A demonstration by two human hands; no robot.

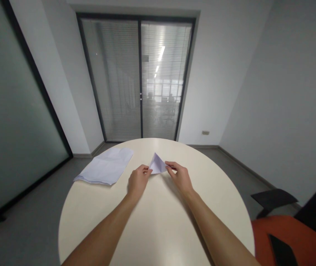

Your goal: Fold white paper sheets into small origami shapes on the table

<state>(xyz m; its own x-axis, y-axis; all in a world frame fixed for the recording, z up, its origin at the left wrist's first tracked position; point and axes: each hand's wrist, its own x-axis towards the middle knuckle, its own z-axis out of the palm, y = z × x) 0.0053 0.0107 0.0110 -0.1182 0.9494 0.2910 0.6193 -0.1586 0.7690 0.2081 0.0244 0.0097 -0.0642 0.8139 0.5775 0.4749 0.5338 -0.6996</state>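
A small, folded, triangular piece of white paper (pixel 157 165) is held above the round, cream-coloured, smooth table (pixel 147 229), toward its far edge, point away from the person. The left hand (pixel 139 181) pinches its left corner between thumb and fingers; the right hand (pixel 180 178) pinches its right corner likewise. A stack of creased white paper sheets (pixel 106 166) lies by the table's far-left edge.

Faces dark-framed glass panels (pixel 113 81) with horizontal blinds (pixel 162 120) and bright light strips (pixel 161 53) at right. Has white walls (pixel 224 55), a grey floor (pixel 33 218) and frosted glass (pixel 13 99) at left. Includes a round cream table (pixel 152 229) and, lower right, an orange-seated black chair (pixel 299 232).
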